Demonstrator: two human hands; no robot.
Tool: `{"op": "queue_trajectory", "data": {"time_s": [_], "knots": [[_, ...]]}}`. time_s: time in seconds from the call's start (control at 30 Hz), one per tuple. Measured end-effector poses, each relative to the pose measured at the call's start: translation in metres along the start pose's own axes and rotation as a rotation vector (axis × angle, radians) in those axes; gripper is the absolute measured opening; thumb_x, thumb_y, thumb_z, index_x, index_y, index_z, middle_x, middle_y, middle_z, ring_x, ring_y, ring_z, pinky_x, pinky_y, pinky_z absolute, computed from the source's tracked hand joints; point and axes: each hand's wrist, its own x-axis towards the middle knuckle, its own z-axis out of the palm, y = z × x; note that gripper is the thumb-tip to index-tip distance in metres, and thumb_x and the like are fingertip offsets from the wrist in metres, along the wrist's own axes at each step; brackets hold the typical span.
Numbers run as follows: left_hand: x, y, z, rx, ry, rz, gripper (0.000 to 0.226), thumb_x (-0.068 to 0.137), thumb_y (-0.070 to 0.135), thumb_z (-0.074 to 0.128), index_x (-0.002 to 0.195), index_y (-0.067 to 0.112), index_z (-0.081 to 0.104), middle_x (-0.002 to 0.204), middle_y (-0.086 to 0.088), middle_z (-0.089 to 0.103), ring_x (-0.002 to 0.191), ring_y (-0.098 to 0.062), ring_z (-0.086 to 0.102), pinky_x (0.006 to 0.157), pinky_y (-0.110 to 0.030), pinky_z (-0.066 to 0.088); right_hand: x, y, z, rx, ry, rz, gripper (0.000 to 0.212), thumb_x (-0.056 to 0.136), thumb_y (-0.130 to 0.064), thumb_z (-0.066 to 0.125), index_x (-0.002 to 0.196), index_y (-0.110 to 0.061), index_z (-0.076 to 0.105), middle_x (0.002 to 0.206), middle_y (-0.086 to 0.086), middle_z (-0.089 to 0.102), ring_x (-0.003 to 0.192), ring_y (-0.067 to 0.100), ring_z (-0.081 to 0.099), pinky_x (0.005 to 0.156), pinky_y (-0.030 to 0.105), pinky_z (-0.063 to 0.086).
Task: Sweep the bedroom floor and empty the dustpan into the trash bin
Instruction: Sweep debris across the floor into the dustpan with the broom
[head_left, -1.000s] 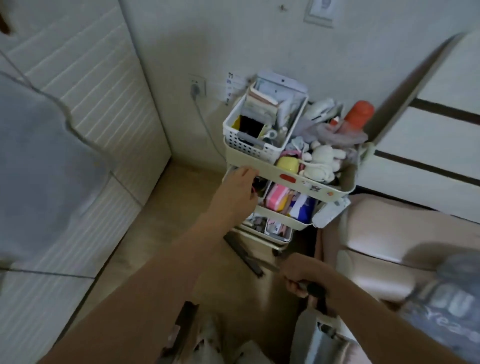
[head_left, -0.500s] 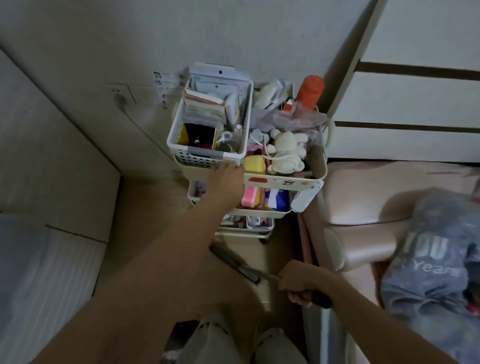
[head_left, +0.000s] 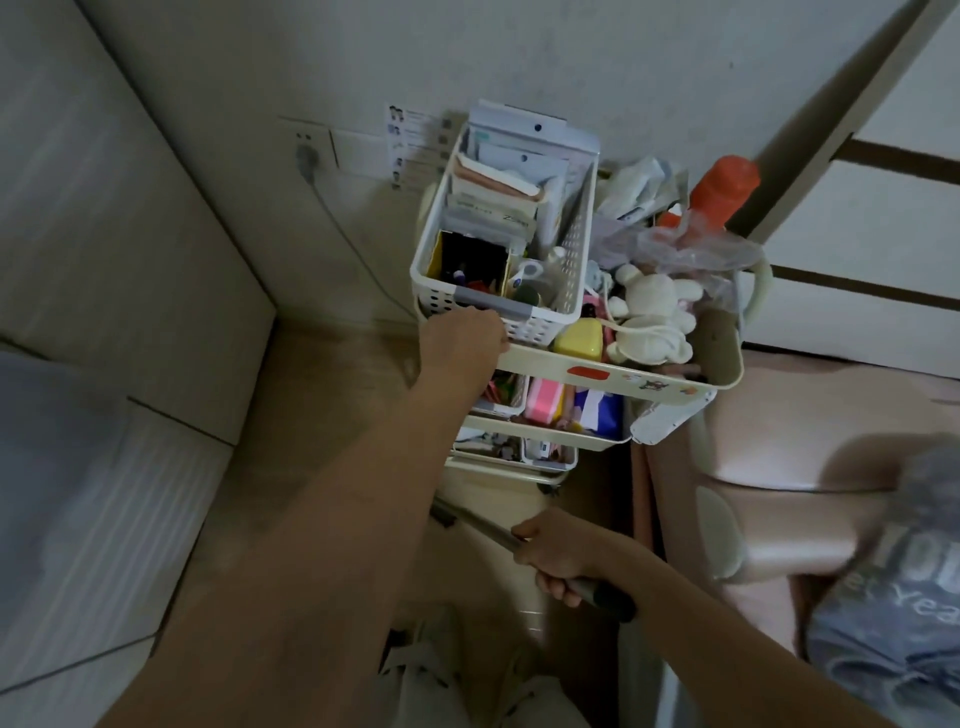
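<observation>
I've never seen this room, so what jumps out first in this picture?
A crammed three-tier cart stands against the wall in the middle, with a white basket, a white plush toy and an orange bottle on top. The left hand grips its front edge. Below, the right hand holds a broom handle.

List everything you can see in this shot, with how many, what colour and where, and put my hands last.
Tiered cart: one, cream, in the corner between wall and bed.
Perforated basket: one, white, on the cart's top tier, packed with papers and boxes.
Plush toy: one, white, top tier, right of the basket.
Bottle: one, orange-red, at the cart's back right.
Yellow case: one, top tier front.
Pink pack: one, middle tier.
Wall socket: one, white, with a plugged-in cable, left of the cart.
Bed edge: one, pinkish, right.
Broom handle: one, dark, slanting over the floor.
Left hand: grips the cart's top rim.
Right hand: grips the broom handle.
</observation>
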Motion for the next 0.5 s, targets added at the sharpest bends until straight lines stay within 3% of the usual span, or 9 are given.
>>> {"op": "queue_trajectory", "data": {"time_s": [0.27, 0.43, 0.5], "knots": [[-0.032, -0.019, -0.001, 0.090, 0.043, -0.041, 0.029, 0.096, 0.038, 0.052, 0.114, 0.021, 0.067, 0.102, -0.003, 0.070, 0.093, -0.021, 0.066, 0.075, -0.030, 0.047, 0.020, -0.018, 0.021, -0.054, -0.044, 0.005, 0.036, 0.096, -0.006, 0.042, 0.132, -0.007, 0.047, 0.060, 0.003, 0.052, 0.036, 0.007, 0.044, 0.038, 0.019, 0.039], [-0.055, -0.062, -0.014, -0.336, 0.059, -0.009, 0.030, 0.099, 0.032, 0.047, 0.115, 0.020, 0.069, 0.110, -0.001, 0.069, 0.100, -0.017, 0.063, 0.085, -0.031, 0.049, 0.037, -0.033, 0.048, -0.166, -0.005, -0.133, 0.038, 0.091, -0.002, 0.044, 0.127, -0.004, 0.054, 0.076, 0.008, 0.057, 0.047, 0.008, 0.049, 0.045, 0.018, 0.043], [-0.081, -0.097, -0.018, -0.383, 0.098, -0.101, 0.028, 0.100, 0.031, 0.046, 0.114, 0.020, 0.067, 0.110, 0.001, 0.066, 0.100, -0.016, 0.060, 0.083, -0.030, 0.047, 0.049, -0.052, 0.062, -0.240, -0.005, -0.168, 0.035, 0.091, -0.009, 0.046, 0.123, -0.002, 0.058, 0.079, 0.005, 0.054, 0.053, 0.005, 0.047, 0.048, 0.014, 0.040]]}}
